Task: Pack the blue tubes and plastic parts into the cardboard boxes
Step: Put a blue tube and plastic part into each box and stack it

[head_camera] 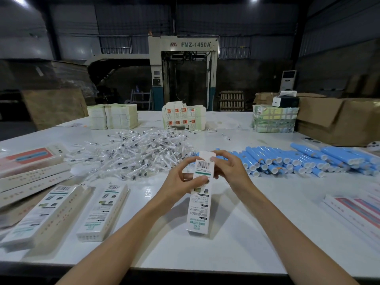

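I hold a long white printed cardboard box [199, 210] upright over the table's middle. My left hand [181, 182] grips its upper part from the left, thumb across the front. My right hand [228, 167] pinches the top end near the flap and barcode. Blue tubes [304, 159] with white caps lie in a long row to the right, just behind my right hand. A heap of clear-wrapped plastic parts [139, 153] sits behind my left hand. Two boxes of the same kind [102, 212] [41, 217] lie flat at the left.
More flat boxes [30, 177] crowd the far left and pink-striped ones [357, 210] the right edge. Stacks of flat cartons [183, 117] [113, 116] [274, 119] line the table's far side. Large brown cartons [337, 120] stand at the back right.
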